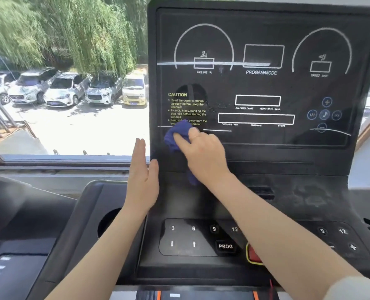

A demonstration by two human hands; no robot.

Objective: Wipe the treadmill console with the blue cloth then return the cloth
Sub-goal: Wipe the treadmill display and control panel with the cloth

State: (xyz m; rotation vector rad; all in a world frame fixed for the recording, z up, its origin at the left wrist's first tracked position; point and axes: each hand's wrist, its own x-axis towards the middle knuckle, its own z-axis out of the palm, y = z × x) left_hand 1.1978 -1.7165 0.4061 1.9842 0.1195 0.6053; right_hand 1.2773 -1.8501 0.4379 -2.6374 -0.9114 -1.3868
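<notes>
The black treadmill console (262, 87) stands upright in front of me, with white dial outlines and yellow caution text. My right hand (203, 154) presses a bunched blue cloth (176, 135) against the console's lower left, over the end of the caution text. Part of the cloth hangs below my palm. My left hand (142, 176) is flat with fingers straight, resting edge-on against the console's left side, holding nothing.
A button panel (192, 237) with numbers, arrows and PROG lies below, beside a red stop button (253, 254). A round cup holder (109, 221) sits at the left. A window (67, 83) behind shows parked cars and trees. Another treadmill (6, 245) is at far left.
</notes>
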